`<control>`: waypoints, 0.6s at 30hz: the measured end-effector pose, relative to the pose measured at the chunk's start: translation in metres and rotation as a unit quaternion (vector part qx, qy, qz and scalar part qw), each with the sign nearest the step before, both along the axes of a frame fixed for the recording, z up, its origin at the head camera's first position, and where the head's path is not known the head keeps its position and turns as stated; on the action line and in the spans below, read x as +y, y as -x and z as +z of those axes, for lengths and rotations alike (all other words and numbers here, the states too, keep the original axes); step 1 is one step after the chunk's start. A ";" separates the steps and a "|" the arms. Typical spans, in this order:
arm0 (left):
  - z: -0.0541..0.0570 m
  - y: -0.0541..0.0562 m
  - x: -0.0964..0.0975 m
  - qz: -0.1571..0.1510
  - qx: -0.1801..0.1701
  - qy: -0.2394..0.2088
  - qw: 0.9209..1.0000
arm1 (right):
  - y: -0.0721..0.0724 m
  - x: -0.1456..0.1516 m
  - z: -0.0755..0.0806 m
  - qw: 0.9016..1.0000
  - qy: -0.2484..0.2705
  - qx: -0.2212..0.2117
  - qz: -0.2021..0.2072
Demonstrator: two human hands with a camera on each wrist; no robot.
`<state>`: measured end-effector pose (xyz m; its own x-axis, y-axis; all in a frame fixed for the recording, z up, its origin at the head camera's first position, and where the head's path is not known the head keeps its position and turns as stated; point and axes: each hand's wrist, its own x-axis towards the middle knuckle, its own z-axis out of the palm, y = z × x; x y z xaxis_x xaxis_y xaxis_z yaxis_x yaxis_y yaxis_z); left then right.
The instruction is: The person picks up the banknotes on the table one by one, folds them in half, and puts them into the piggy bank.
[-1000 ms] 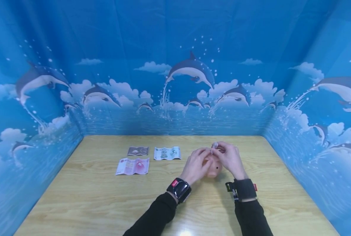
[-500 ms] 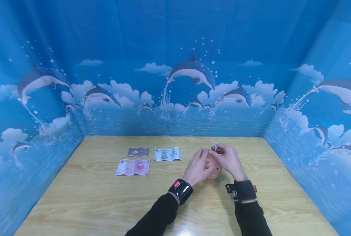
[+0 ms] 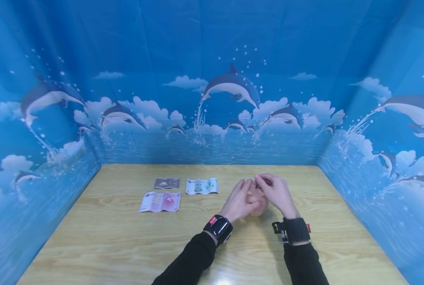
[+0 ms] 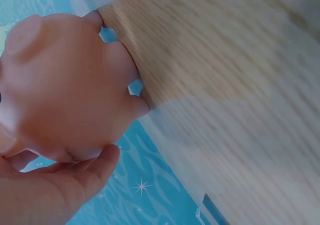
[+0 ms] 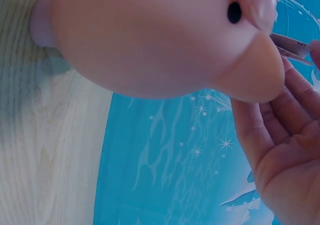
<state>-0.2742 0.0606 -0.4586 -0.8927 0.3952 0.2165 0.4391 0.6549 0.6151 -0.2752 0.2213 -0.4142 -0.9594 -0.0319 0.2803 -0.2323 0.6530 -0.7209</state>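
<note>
A pink piggy bank [image 4: 70, 80] stands on the wooden table, its snout and feet visible in the left wrist view. My left hand [image 3: 236, 201] grips it from the left, thumb on its face and fingers up near its top. Above the ear of the piggy bank, my right hand [image 3: 277, 194] pinches a folded banknote [image 5: 295, 46] between thumb and fingers. From the head camera that note is mostly hidden behind the fingers. The lower edge of the note meets the top of the bank behind the ear in the right wrist view.
Three creased banknotes lie flat to the left: a brownish one [image 3: 167, 183], a green one [image 3: 202, 186] and a pinkish-red one [image 3: 160, 202]. A blue dolphin-print curtain [image 3: 212, 146] borders the table [image 3: 108, 245] at the back and both sides.
The folded banknote has sunk lower at the top of the piggy bank, with less of it showing above my right fingers. My left hand has shifted its fingers slightly on the bank.
</note>
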 end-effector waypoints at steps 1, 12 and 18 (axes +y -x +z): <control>0.000 0.000 -0.001 0.002 -0.003 -0.001 1.000 | 0.000 -0.001 -0.001 1.000 0.000 0.002 -0.001; 0.001 0.002 -0.001 0.006 -0.008 -0.005 1.000 | 0.000 -0.001 -0.001 1.000 0.003 0.005 0.005; -0.001 0.006 0.000 0.007 -0.044 -0.028 0.999 | 0.000 -0.001 -0.001 1.000 -0.003 0.009 0.005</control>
<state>-0.2800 0.0611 -0.4597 -0.9147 0.3720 0.1580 0.3723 0.6234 0.6876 -0.2749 0.2206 -0.4150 -0.9540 -0.0432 0.2967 -0.2512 0.6554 -0.7122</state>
